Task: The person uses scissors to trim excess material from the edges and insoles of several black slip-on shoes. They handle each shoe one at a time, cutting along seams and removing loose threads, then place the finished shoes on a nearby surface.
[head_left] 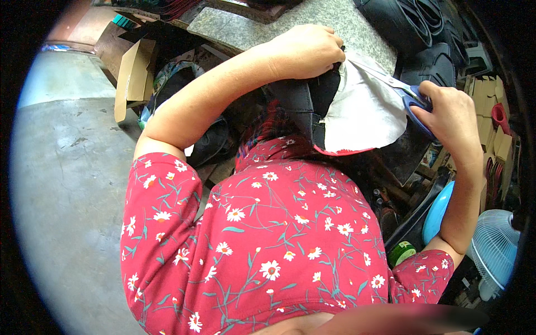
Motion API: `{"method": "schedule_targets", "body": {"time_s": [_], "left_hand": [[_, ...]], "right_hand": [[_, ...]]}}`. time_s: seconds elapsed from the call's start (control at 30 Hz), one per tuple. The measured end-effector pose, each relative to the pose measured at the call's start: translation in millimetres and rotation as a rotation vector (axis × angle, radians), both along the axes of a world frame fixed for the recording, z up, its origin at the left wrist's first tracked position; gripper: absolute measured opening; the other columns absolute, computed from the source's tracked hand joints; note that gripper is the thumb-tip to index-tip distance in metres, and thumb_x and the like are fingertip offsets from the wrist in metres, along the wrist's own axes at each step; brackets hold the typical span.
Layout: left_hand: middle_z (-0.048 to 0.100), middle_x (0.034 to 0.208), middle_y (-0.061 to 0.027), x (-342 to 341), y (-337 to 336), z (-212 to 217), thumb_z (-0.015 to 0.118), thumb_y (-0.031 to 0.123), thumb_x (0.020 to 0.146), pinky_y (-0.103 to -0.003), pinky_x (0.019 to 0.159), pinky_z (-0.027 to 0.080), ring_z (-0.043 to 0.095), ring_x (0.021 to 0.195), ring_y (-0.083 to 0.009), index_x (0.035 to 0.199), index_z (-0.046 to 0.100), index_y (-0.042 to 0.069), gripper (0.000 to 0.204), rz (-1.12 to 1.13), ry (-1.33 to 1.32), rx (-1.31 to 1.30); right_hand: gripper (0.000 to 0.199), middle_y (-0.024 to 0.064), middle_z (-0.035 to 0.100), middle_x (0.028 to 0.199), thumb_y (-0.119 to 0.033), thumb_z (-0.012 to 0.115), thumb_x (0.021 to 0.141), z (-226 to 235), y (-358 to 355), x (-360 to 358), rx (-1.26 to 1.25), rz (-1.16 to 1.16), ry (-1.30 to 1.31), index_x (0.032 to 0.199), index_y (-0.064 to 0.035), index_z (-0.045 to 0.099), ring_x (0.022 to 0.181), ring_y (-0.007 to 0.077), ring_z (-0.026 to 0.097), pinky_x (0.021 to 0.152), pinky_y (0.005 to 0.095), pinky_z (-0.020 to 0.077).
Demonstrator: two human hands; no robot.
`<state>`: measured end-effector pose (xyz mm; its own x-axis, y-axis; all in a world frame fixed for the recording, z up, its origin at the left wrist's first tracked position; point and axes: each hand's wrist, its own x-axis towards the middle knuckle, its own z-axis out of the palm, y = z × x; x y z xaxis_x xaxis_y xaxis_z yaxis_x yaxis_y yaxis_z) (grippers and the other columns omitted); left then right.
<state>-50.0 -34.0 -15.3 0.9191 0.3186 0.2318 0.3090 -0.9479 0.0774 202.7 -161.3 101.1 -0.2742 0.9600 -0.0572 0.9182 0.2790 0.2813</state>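
Observation:
My right hand (453,114) grips a pair of scissors (397,84) by the blue handles, and the blades point left along the far edge of a white sheet of material (363,111). My left hand (314,51) is closed on the upper left corner of that sheet, where a black part (325,92) joins it. A thin red edge shows along the sheet's near side. Black stitched material (293,103) lies just left of it, over my lap. The exact spot where the blades meet the sheet is hard to make out.
A speckled stone slab (240,25) lies beyond my hands. Rolled black material (399,19) is at the far right. An open cardboard box (134,81) stands to the left. To the right are a blue round item (438,212), a fan (494,245) and several cartons (486,95).

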Motion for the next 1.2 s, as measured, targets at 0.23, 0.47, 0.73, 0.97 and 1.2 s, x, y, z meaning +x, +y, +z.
{"method": "schedule_targets", "body": {"time_s": [0.23, 0.47, 0.73, 0.97, 1.2], "left_hand": [[0.065, 0.096, -0.0098, 10.1, -2.5, -9.5, 0.063, 0.010, 0.082, -0.039, 0.089, 0.053, 0.066, 0.099, -0.0294, 0.088, 0.069, 0.005, 0.010, 0.107, 0.046, 0.013], [0.064, 0.095, -0.0096, 10.7, 2.3, -14.8, 0.061, 0.011, 0.082, -0.039, 0.087, 0.054, 0.065, 0.100, -0.0304, 0.086, 0.067, 0.004, 0.009, -0.015, -0.018, 0.092], [0.068, 0.095, -0.0143, 15.3, 13.3, -29.4, 0.061, 0.012, 0.082, -0.040, 0.088, 0.054, 0.066, 0.095, -0.0318, 0.090, 0.068, -0.001, 0.017, -0.040, -0.142, 0.169], [0.067, 0.089, -0.0171, 16.8, 20.4, -37.0, 0.062, 0.011, 0.081, -0.042, 0.087, 0.054, 0.068, 0.092, -0.0347, 0.089, 0.066, -0.003, 0.017, -0.053, -0.193, 0.070], [0.067, 0.089, -0.0173, 13.3, 22.2, -39.4, 0.063, 0.012, 0.082, -0.043, 0.085, 0.054, 0.067, 0.090, -0.0363, 0.091, 0.065, -0.003, 0.017, -0.073, -0.222, 0.031]], "right_hand": [[0.032, 0.0165, 0.069, 0.080, -0.025, 0.079, 0.074, 6.8, -7.5, 6.5, -0.024, -0.026, 0.035, 0.099, -0.0077, 0.069, 0.079, 0.0351, 0.067, 0.076, 0.0453, 0.0505], [0.033, 0.0158, 0.070, 0.079, -0.030, 0.080, 0.075, 7.2, -8.4, 2.7, 0.004, 0.002, 0.027, 0.097, -0.0080, 0.069, 0.078, 0.0329, 0.070, 0.075, 0.0440, 0.0529], [0.035, 0.0140, 0.070, 0.079, -0.032, 0.080, 0.075, -8.9, -7.7, -4.8, 0.031, 0.086, 0.056, 0.097, -0.0085, 0.066, 0.078, 0.0324, 0.070, 0.073, 0.0449, 0.0524], [0.034, 0.0152, 0.070, 0.079, -0.033, 0.080, 0.076, -6.4, -15.8, 0.2, 0.000, 0.006, 0.029, 0.096, -0.0081, 0.067, 0.078, 0.0332, 0.070, 0.073, 0.0448, 0.0532], [0.035, 0.0156, 0.070, 0.078, -0.036, 0.078, 0.079, -10.5, -12.6, -6.1, -0.004, -0.008, 0.129, 0.098, -0.0088, 0.069, 0.078, 0.0338, 0.071, 0.072, 0.0451, 0.0541]]}}
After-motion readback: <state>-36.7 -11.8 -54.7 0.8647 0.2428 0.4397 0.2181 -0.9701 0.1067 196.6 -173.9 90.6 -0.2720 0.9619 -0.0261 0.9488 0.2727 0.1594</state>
